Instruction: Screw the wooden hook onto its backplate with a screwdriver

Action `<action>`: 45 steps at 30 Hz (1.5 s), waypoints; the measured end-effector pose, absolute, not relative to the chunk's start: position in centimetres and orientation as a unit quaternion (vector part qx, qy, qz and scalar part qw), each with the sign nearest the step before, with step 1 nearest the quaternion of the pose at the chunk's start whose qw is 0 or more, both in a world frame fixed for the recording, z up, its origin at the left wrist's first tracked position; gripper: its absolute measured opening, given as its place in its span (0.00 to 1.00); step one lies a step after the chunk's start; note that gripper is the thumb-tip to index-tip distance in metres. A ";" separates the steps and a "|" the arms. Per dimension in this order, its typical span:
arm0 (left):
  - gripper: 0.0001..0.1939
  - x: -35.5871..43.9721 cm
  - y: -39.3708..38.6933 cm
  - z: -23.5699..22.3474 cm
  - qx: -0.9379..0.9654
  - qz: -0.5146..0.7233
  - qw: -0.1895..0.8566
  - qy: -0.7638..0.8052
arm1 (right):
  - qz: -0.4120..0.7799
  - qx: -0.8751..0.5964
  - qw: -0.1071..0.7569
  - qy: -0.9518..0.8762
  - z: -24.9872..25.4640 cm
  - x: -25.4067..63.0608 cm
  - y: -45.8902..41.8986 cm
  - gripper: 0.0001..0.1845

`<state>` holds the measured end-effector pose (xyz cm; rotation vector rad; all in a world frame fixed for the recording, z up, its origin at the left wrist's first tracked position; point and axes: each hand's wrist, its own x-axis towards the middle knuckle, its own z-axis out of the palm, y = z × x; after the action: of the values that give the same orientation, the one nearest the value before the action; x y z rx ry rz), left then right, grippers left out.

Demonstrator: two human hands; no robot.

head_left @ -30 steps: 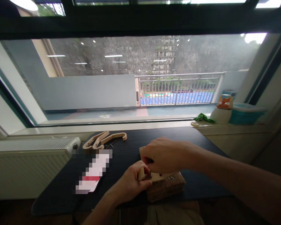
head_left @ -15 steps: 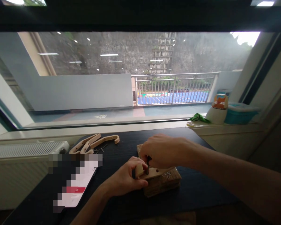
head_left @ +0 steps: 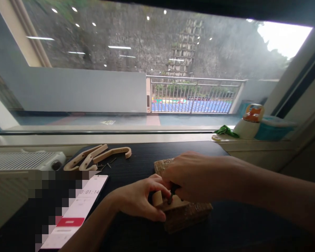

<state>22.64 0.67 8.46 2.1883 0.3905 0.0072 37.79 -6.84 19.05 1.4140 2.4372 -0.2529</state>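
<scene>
My left hand (head_left: 139, 197) is closed around the curved end of a pale wooden hook (head_left: 157, 198), its thumb on the near side and fingers on the far side. The hook lies on a brown block (head_left: 189, 217) with a shiny, wrapped-looking surface. Over the hook is my right hand (head_left: 193, 175), closed in a fist around a small dark tool (head_left: 172, 190). The tool's thin tip points down at the hook, close to my left fingertips. Its handle is mostly hidden in my fist, so its kind is unclear.
Several pale wooden hooks (head_left: 96, 157) with drilled holes lie at the table's back left, beside loose screws (head_left: 109, 165). A phone (head_left: 76, 210) showing a timer lies left. On the windowsill stand a white bottle (head_left: 248, 127), a green cloth (head_left: 226, 131) and a teal box (head_left: 274, 129).
The camera view has tilted down somewhat. My right hand has turned a little around the tool and hides more of the hook. My left hand keeps its hold.
</scene>
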 end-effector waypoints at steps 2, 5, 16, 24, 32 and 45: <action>0.18 22.9 0.1 8.1 0.881 0.028 0.442 0.168 | -0.088 0.504 0.147 0.847 18.8 38.0 -6.8 0.10; 0.12 23.4 -0.4 7.6 0.884 0.072 0.430 0.167 | -0.087 0.522 0.129 0.839 18.6 38.2 -6.8 0.06; 0.11 23.6 -0.9 7.2 0.884 0.083 0.420 0.187 | -0.052 0.500 0.209 0.839 19.6 37.4 -7.7 0.04; 0.10 23.6 -0.4 7.4 0.895 0.081 0.413 0.150 | -0.061 0.521 0.144 0.839 19.2 36.9 -7.4 0.06; 0.10 23.4 -0.1 6.7 0.894 0.102 0.421 0.119 | -0.067 0.550 0.098 0.826 19.0 37.4 -8.0 0.08; 0.12 23.6 -0.4 7.2 0.878 0.100 0.442 0.153 | -0.050 0.553 0.144 0.819 19.3 37.5 -7.5 0.04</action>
<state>23.56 -0.45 7.18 2.1791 0.3809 0.2481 37.53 -7.50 19.29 1.5925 2.3613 -0.1451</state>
